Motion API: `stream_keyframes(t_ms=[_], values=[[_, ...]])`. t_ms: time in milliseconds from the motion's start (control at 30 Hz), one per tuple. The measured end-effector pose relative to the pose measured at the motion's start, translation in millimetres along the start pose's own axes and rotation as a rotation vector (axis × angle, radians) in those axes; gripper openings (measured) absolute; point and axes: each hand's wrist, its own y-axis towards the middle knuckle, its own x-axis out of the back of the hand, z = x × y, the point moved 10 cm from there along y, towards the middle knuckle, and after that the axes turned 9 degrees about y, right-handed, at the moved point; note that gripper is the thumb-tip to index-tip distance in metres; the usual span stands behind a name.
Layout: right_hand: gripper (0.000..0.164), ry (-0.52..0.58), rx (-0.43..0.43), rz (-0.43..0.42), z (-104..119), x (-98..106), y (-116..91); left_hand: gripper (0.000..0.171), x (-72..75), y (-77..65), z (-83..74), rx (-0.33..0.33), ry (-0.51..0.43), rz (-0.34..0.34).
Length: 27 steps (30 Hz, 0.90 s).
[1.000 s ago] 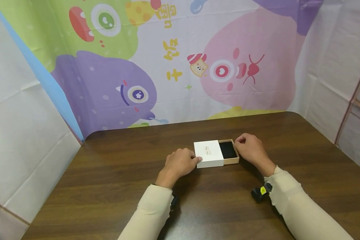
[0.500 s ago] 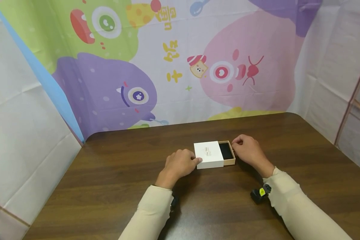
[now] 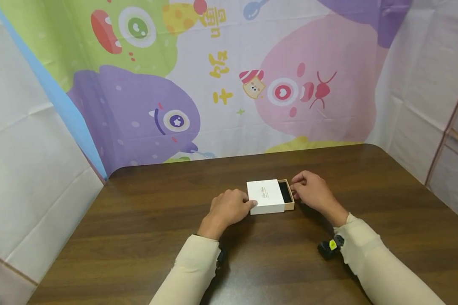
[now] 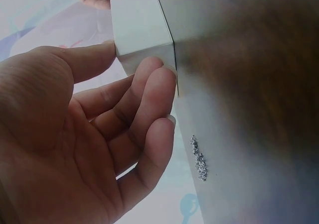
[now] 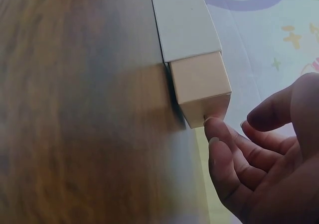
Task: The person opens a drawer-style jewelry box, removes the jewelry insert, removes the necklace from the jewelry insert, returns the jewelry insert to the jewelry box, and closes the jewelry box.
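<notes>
A small white sleeve box [image 3: 265,195] with gold lettering lies on the table. From its right end sticks out a short length of tan drawer [image 3: 289,206] with a black insert [image 3: 286,192]. My left hand [image 3: 229,207] holds the sleeve's left end, thumb at the near corner and fingers curled against the end face in the left wrist view. At the drawer's outer end is my right hand [image 3: 313,190]. In the right wrist view its fingertips [image 5: 214,127] touch the drawer's end face low down, while the thumb stands apart from it.
The box rests on a dark brown wooden table [image 3: 156,237]. Behind it hangs a cartoon-printed cloth [image 3: 229,127], and pale cloth walls [image 3: 416,84] flank the table. A silvery mark [image 4: 199,162] shows in the left wrist view.
The drawer has slid left into the sleeve, so less of the black insert shows. My right hand has moved left with it. The left hand and the sleeve have stayed in place.
</notes>
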Motion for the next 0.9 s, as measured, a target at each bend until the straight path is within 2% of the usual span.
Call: stream_keyframes(t_ms=[367,600,900], values=[[0.022,0.005,-0.014,0.018,0.9,-1.8,-0.4,0.031,0.0,0.9,-1.0,-0.006,0.006,-0.006],[0.025,0.049,-0.037,0.037,0.6,-5.4,-0.7,0.031,-0.3,0.1,-0.8,-0.003,-0.004,-0.001],[0.025,0.048,-0.032,0.047,7.6,-9.2,-3.7,0.031,-0.3,0.9,-0.9,-0.007,0.001,-0.007]])
